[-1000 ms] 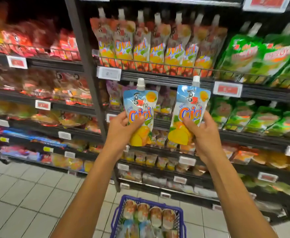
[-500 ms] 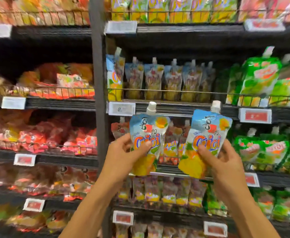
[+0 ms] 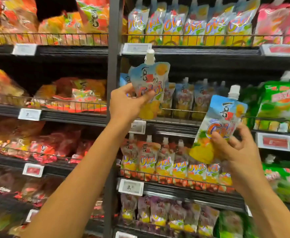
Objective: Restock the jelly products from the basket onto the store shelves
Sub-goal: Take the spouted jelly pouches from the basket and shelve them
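Two jelly pouches were gripped, one in the left hand (image 3: pixel 127 102) raised to the matching blue row (image 3: pixel 189 98), one in the right hand (image 3: pixel 235 148) lower; each should slide upright behind the shelf rail (image 3: pixel 180 111).

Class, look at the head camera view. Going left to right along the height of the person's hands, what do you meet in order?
Red snack bags → dark shelf upright → left hand → its blue pouch → shelved blue pouches → second blue pouch → right hand → green pouches.
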Tool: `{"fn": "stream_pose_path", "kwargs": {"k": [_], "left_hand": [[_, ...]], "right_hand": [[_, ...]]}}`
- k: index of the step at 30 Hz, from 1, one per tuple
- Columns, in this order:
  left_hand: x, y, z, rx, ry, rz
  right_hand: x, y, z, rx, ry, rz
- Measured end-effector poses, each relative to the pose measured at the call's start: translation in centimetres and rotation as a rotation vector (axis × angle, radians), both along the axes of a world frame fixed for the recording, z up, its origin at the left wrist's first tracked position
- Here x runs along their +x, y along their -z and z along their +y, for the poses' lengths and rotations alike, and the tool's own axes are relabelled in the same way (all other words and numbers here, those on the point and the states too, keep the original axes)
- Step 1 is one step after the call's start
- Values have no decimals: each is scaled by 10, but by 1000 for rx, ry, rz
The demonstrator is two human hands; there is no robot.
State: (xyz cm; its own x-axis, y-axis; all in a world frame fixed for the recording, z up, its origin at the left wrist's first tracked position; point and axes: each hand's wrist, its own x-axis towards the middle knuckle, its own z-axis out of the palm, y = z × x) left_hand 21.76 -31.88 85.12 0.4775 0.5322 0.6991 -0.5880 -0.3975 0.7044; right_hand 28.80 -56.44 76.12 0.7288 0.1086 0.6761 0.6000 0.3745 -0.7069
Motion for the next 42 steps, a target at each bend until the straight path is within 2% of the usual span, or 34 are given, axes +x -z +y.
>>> {"fn": "stream_pose_path", "kwargs": {"k": [4, 11, 16, 23, 31, 35, 42], "left_hand": [[26, -21, 17, -24, -174, -42], [61, -18, 31, 40, -387, 41], [66, -8, 36, 158, -483, 81], [63, -7, 44, 260, -633, 151], [51, -1, 47, 332, -669, 149], [41, 12, 42, 337, -609, 103], [40, 57, 17, 329, -383, 182]], "right_hand": [[3, 1, -3, -16, -13, -13], [2, -13, 13, -5, -52, -34], [12, -49, 36, -4, 46, -133], [34, -98, 75, -1, 162, -171], [54, -124, 125, -114, 307, -225], [63, -127, 140, -222, 326, -183], [63, -117, 154, -535, 388, -193]]}}
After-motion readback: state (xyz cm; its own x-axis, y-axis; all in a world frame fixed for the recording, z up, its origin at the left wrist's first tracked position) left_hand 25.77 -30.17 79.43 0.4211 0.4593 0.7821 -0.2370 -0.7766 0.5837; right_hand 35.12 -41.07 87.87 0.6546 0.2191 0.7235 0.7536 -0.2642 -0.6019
